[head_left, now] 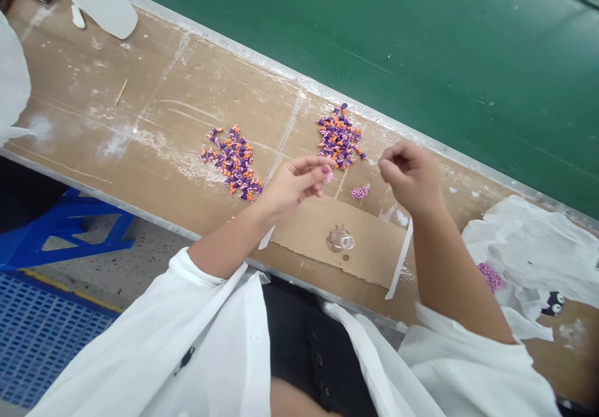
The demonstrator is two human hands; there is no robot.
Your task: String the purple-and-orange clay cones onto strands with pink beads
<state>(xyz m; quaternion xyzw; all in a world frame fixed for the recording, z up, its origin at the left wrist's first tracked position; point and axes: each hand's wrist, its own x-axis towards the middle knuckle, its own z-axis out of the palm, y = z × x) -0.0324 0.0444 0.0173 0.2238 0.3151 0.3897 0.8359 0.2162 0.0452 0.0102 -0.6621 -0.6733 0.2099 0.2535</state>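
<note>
My left hand (299, 185) is over the table with thumb and fingertips pinched on a small pink piece (329, 176). To its right, my right hand (412, 176) is closed, fingers curled against the thumb; whether anything is between them is hidden. Between the hands and a little lower lies a small heap of tiny pink-purple bits (360, 192). Behind them is a pile of small purple, orange and pink pieces (340, 136). A similar pile of purple and orange pieces (238, 164) spreads left of my left hand.
A taped cardboard sheet (299, 236) nearest me bears a clear wet-looking blob (340, 238). At right lie crumpled white sheeting (538, 236), more pink bits (490, 276) and a black piece with white eyes (554, 303). A thin stick (121, 92) lies left. Beyond the table edge is a green surface (374, 36).
</note>
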